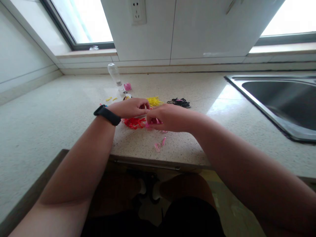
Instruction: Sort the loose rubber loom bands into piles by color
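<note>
My left hand (136, 107), with a black band on its wrist, is bent over a pile of red elastic bands (134, 123). Its fingers are curled, and whatever lies between them is hidden. Close against it, my right hand (165, 117) has its thumb and fingers drawn together at some pink bands (149, 125); I cannot make out what it pinches. Just behind both hands lies a yellow heap of bands (154, 101). A black heap of bands (181, 102) sits farther right. Two loose pink bands (160, 144) rest toward the counter's front edge.
A clear plastic bottle (115, 76) and a pink cap-like piece (127, 87) are at the back left. Small yellow bits (111, 98) lie near my left wrist. A steel sink (278, 98) is set into the speckled counter (74, 95) at right. The wall closes off the back.
</note>
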A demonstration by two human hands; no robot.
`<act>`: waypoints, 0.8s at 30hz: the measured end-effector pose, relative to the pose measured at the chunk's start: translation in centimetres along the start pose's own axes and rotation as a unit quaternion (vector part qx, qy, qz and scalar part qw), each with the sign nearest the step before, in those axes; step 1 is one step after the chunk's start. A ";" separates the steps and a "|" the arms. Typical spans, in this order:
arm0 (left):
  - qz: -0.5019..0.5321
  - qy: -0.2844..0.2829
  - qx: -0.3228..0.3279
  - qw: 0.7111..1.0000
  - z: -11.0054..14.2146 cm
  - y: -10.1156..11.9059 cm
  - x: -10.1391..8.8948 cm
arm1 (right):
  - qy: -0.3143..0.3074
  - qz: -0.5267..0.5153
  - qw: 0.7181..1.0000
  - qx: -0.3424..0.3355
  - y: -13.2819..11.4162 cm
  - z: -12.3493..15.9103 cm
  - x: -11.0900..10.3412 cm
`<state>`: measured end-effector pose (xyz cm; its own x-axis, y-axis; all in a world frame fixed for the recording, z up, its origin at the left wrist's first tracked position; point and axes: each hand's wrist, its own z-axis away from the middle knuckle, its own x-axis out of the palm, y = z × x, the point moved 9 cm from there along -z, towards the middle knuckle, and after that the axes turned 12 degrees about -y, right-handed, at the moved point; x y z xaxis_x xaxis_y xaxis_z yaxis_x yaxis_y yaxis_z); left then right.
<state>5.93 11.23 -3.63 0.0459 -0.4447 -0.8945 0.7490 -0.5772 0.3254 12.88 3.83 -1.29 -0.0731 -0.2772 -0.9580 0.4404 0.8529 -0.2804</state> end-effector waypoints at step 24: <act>0.226 0.055 0.162 0.959 0.3 1.6 -1.1 | 0.253 -0.074 0.957 0.119 6.1 1.9 -3.4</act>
<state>6.92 10.61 -2.02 0.4014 -0.6348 -0.6602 0.3920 -0.5324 0.7503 17.54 9.15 0.36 -0.5481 -0.0867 -0.8319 0.5788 0.6786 -0.4521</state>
